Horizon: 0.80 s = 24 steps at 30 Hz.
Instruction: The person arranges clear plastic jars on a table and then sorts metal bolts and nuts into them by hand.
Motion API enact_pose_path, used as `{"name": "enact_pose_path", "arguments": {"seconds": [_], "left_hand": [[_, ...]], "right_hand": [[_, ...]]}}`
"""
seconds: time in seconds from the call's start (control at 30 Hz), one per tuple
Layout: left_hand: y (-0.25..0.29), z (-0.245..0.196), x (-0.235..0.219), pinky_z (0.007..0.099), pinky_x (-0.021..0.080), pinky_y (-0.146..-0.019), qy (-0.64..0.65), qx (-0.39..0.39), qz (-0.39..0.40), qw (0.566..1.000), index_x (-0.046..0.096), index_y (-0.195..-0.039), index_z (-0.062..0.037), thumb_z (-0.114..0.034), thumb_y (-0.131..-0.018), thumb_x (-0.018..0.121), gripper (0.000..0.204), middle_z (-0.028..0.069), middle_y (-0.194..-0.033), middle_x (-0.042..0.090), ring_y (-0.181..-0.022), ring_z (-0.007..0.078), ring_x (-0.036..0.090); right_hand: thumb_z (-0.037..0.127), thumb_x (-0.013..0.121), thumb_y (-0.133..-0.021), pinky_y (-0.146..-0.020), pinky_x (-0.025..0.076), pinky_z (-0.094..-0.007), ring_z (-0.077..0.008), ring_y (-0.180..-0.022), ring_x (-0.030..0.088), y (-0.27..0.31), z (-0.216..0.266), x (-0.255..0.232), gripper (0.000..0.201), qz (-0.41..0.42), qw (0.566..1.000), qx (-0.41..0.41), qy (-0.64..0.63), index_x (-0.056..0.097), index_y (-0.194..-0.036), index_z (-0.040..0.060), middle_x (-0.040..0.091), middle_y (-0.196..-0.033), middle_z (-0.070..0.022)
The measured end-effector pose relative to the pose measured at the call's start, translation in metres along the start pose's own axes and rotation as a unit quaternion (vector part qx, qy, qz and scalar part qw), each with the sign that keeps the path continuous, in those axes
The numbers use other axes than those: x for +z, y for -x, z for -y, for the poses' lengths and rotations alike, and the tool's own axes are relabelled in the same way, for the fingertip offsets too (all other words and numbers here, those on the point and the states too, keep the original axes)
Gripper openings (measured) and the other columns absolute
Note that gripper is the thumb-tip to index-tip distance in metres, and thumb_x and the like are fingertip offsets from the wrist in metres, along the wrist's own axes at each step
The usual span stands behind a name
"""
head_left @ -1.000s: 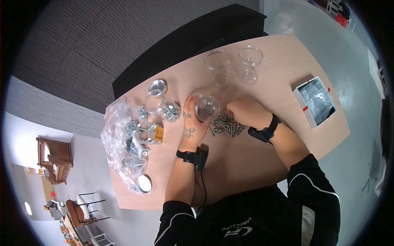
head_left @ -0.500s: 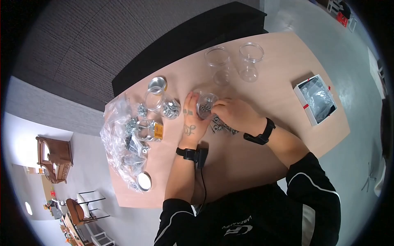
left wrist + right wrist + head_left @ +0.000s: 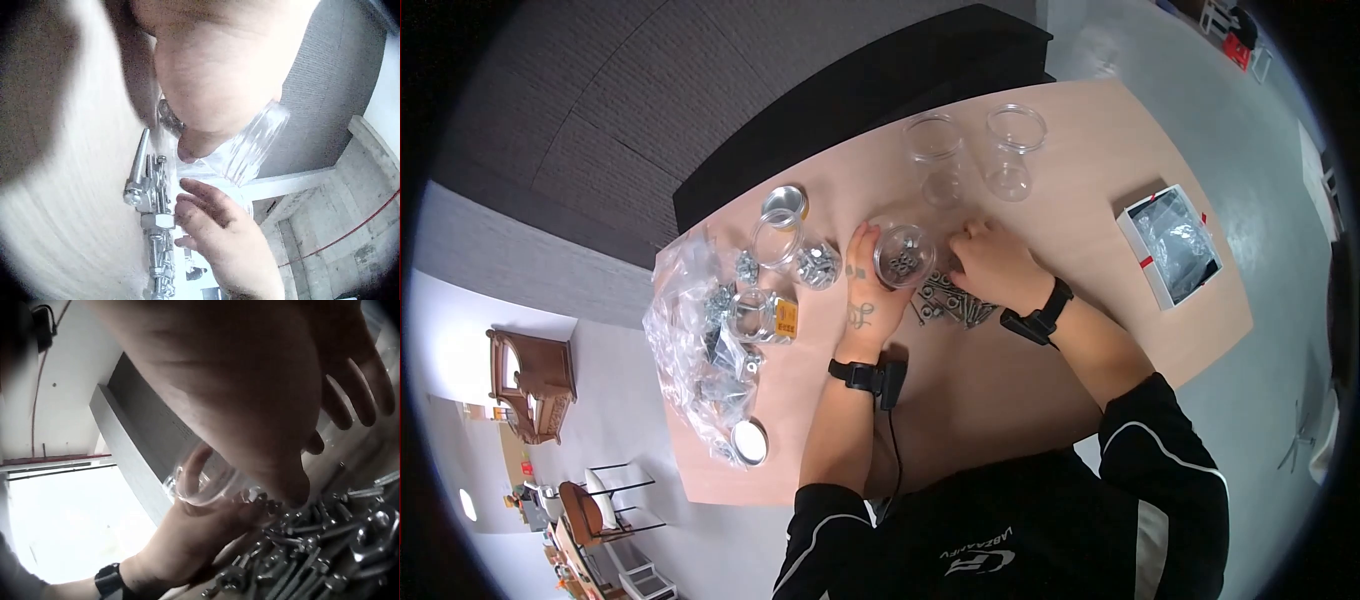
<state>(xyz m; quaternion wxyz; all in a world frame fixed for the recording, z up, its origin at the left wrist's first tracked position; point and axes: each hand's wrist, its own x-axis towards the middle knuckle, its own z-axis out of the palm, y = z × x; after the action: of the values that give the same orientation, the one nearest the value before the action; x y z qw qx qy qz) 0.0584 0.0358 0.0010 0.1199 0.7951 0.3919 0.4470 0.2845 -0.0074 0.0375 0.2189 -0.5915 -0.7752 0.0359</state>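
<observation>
My left hand (image 3: pixel 873 300) grips a clear plastic jar (image 3: pixel 917 272) from its left side, fingers and thumb around the wall. Several small metal nuts (image 3: pixel 903 262) lie at the bottom of this jar. To the right of it, my right hand (image 3: pixel 998 268) is over the far edge of a pile of loose bolts and nuts (image 3: pixel 960 308). In the right wrist view, its fingers (image 3: pixel 359 394) hang apart, with the thumb tip close over the bolts (image 3: pixel 306 550); nothing shows between them. The left wrist view shows the pile (image 3: pixel 156 219) spread on the tabletop below both hands.
Two clear jars (image 3: pixel 941 165) (image 3: pixel 1009 165) stand at the back. Left of my left hand are a jar of bolts (image 3: pixel 817 268), a yellow-labelled jar (image 3: pixel 785 321), plastic bags (image 3: pixel 690 350) and metal lids (image 3: pixel 750 442). A white box (image 3: pixel 1152 262) with plastic wrap lies far right.
My right hand went from the pile to the jar's mouth, then back right to the pile's far edge. The left hand has kept its hold on the jar.
</observation>
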Motion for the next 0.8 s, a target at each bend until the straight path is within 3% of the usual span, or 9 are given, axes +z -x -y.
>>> {"name": "enact_pose_path", "arguments": {"seconds": [0.13, 0.33, 0.8], "left_hand": [[0.000, 0.001, 0.000, 0.0456, 0.044, -0.118, 0.005, -0.007, -0.003, 1.000, 0.040, -0.153, -0.0008, -0.004, -0.068, 0.096, 0.102, 0.0252, -0.155, 0.046, -0.142, 0.0426, 0.050], [0.000, 0.000, -0.001, 0.0458, 0.043, -0.119, 0.000, -0.007, 0.005, 1.000, 0.040, -0.153, -0.0009, -0.003, -0.068, 0.096, 0.102, 0.0249, -0.156, 0.046, -0.142, 0.0428, 0.049], [-0.001, -0.001, -0.001, 0.0474, 0.041, -0.120, -0.004, -0.011, 0.004, 1.000, 0.039, -0.154, 0.0000, -0.005, -0.068, 0.096, 0.104, 0.0258, -0.155, 0.046, -0.142, 0.0441, 0.048]], "right_hand": [[0.017, 0.068, -0.090, -0.090, 0.059, -0.0456, -0.0403, -0.106, 0.069, -0.005, -0.001, 0.008, 0.018, 0.060, 0.996, -0.052, -0.034, 0.077, -0.096, 0.0018, 0.071, -0.107, -0.0207], [0.006, 0.061, -0.089, -0.089, 0.059, -0.0457, -0.0390, -0.100, 0.071, -0.004, -0.002, 0.016, 0.014, 0.083, 0.991, -0.089, -0.062, 0.075, -0.089, 0.0017, 0.071, -0.105, -0.0202], [0.003, 0.065, -0.082, -0.084, 0.057, -0.0490, -0.0383, -0.095, 0.070, -0.003, 0.001, 0.008, 0.013, 0.130, 0.989, -0.024, -0.068, 0.073, -0.092, 0.0056, 0.071, -0.093, -0.0176]]}}
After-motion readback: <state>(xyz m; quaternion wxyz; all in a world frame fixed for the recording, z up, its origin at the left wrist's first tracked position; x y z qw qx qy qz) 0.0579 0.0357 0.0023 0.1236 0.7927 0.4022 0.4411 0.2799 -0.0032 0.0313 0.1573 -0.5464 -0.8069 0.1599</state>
